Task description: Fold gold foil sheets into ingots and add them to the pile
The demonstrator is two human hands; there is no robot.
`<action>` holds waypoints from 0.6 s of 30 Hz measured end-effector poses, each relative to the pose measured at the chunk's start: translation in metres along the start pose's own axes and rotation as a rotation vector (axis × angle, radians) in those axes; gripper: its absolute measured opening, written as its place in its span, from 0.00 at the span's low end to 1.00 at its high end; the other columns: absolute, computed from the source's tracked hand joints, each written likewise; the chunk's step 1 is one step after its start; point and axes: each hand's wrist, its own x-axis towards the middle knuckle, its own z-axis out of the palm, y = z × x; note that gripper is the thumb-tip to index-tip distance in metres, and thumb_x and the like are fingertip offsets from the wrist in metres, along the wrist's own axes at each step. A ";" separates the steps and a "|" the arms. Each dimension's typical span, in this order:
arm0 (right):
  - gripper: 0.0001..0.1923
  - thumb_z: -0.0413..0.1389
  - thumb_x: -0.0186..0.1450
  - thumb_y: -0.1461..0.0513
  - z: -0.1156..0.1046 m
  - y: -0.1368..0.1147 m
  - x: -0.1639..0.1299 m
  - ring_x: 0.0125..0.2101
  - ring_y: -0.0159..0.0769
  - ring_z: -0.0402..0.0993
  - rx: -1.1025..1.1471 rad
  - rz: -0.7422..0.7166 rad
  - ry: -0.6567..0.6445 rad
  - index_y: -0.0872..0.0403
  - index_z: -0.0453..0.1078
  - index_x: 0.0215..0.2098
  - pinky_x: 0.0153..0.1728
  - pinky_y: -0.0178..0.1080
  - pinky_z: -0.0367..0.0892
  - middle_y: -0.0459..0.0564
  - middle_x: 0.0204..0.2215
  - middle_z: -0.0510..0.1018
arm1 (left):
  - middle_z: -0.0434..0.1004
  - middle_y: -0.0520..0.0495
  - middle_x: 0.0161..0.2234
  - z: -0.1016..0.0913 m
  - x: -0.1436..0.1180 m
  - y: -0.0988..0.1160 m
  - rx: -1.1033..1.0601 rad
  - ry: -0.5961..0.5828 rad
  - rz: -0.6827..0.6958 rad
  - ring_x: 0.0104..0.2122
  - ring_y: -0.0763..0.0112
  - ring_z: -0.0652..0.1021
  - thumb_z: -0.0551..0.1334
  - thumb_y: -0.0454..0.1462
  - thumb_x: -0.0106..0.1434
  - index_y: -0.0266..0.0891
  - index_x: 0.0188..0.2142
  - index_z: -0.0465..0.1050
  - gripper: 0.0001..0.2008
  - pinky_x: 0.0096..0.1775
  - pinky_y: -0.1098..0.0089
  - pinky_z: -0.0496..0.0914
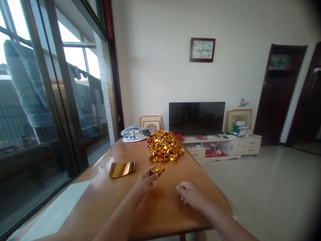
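My left hand [145,179] is closed on a folded gold foil paper piece [157,170], holding it by its left end just over the wooden table [160,197]. To the right, my right hand [188,193] is above the table with its fingers curled in and nothing visible in them. A large heap of similar folded gold foil pieces [164,145] lies beyond my hands. Left of my left hand rests a curved stack of gold foil sheets [122,169].
Folded grey and white cloth [135,133] lies at the table's far left corner. A pale sheet [57,207] covers the near left part. Sliding glass doors [67,100] run along the left. A low white cabinet [235,147] with a television [197,117] stands beyond the table.
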 end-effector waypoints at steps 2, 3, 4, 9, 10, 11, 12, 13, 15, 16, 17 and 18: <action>0.14 0.50 0.67 0.57 0.000 0.001 0.002 0.17 0.30 0.69 -0.008 0.004 -0.022 0.54 0.66 0.25 0.19 0.30 0.58 0.45 0.18 0.74 | 0.80 0.44 0.45 -0.003 0.016 -0.002 -0.017 0.002 0.016 0.37 0.70 0.75 0.65 0.40 0.58 0.40 0.56 0.72 0.25 0.33 0.73 0.63; 0.14 0.50 0.67 0.57 -0.001 0.001 0.002 0.17 0.30 0.68 -0.010 0.007 -0.033 0.54 0.66 0.25 0.19 0.30 0.58 0.45 0.18 0.74 | 0.80 0.45 0.44 -0.004 0.024 -0.003 -0.033 0.006 0.022 0.36 0.70 0.75 0.65 0.40 0.57 0.40 0.55 0.72 0.25 0.33 0.73 0.62; 0.14 0.50 0.67 0.58 -0.001 0.001 0.003 0.17 0.30 0.68 -0.012 0.010 -0.044 0.54 0.66 0.26 0.19 0.30 0.58 0.45 0.18 0.75 | 0.79 0.45 0.42 -0.005 0.031 -0.004 -0.048 0.014 0.023 0.35 0.70 0.75 0.66 0.40 0.57 0.39 0.55 0.72 0.25 0.32 0.73 0.62; 0.11 0.52 0.67 0.59 -0.002 -0.004 0.005 0.17 0.27 0.67 -0.029 0.060 -0.114 0.54 0.65 0.27 0.18 0.29 0.55 0.45 0.19 0.74 | 0.79 0.46 0.38 -0.002 0.059 -0.016 -0.112 0.050 0.014 0.33 0.71 0.75 0.68 0.41 0.55 0.38 0.53 0.73 0.25 0.32 0.73 0.63; 0.11 0.52 0.66 0.59 -0.004 -0.005 0.006 0.17 0.27 0.66 -0.026 0.080 -0.139 0.54 0.65 0.27 0.17 0.28 0.54 0.44 0.19 0.74 | 0.79 0.46 0.38 -0.002 0.062 -0.019 -0.131 0.056 0.010 0.33 0.71 0.75 0.69 0.41 0.55 0.38 0.53 0.73 0.26 0.32 0.74 0.62; 0.11 0.52 0.66 0.59 -0.006 -0.006 0.006 0.17 0.27 0.66 -0.021 0.099 -0.168 0.54 0.65 0.27 0.17 0.28 0.54 0.44 0.19 0.73 | 0.79 0.46 0.37 -0.001 0.064 -0.023 -0.153 0.060 0.006 0.32 0.71 0.75 0.69 0.42 0.55 0.38 0.53 0.73 0.26 0.31 0.74 0.62; 0.11 0.52 0.66 0.59 -0.008 -0.008 0.007 0.16 0.27 0.65 -0.017 0.120 -0.203 0.54 0.65 0.27 0.17 0.28 0.54 0.44 0.19 0.73 | 0.79 0.46 0.37 -0.001 0.066 -0.027 -0.176 0.063 0.001 0.32 0.71 0.75 0.69 0.43 0.55 0.37 0.53 0.72 0.27 0.30 0.74 0.62; 0.11 0.52 0.66 0.58 -0.010 -0.009 0.009 0.15 0.27 0.65 -0.012 0.142 -0.245 0.54 0.65 0.27 0.16 0.29 0.55 0.44 0.19 0.73 | 0.79 0.45 0.36 -0.002 0.067 -0.030 -0.200 0.064 -0.003 0.31 0.71 0.75 0.69 0.45 0.56 0.37 0.54 0.71 0.28 0.30 0.74 0.61; 0.11 0.53 0.65 0.57 -0.015 -0.012 0.014 0.14 0.27 0.64 0.013 0.173 -0.324 0.53 0.65 0.27 0.16 0.29 0.55 0.44 0.18 0.74 | 0.79 0.44 0.36 -0.005 0.069 -0.037 -0.239 0.060 -0.009 0.30 0.72 0.75 0.68 0.46 0.57 0.35 0.54 0.71 0.29 0.29 0.74 0.61; 0.11 0.54 0.64 0.57 -0.017 -0.013 0.019 0.14 0.27 0.64 0.045 0.173 -0.342 0.54 0.66 0.26 0.16 0.29 0.56 0.45 0.18 0.74 | 0.79 0.44 0.36 -0.008 0.070 -0.039 -0.253 0.056 -0.012 0.30 0.72 0.75 0.68 0.46 0.57 0.35 0.55 0.70 0.29 0.29 0.74 0.61; 0.11 0.55 0.63 0.57 -0.019 -0.015 0.025 0.14 0.28 0.65 0.083 0.165 -0.343 0.54 0.67 0.26 0.16 0.30 0.56 0.45 0.18 0.74 | 0.79 0.43 0.36 -0.010 0.071 -0.040 -0.266 0.049 -0.014 0.30 0.72 0.75 0.69 0.46 0.57 0.34 0.55 0.70 0.29 0.29 0.74 0.61; 0.10 0.57 0.62 0.57 -0.020 -0.018 0.033 0.14 0.28 0.65 0.139 0.140 -0.311 0.54 0.67 0.26 0.17 0.30 0.56 0.46 0.18 0.75 | 0.79 0.42 0.37 -0.012 0.072 -0.041 -0.281 0.041 -0.014 0.31 0.72 0.75 0.69 0.45 0.57 0.34 0.56 0.70 0.30 0.30 0.74 0.61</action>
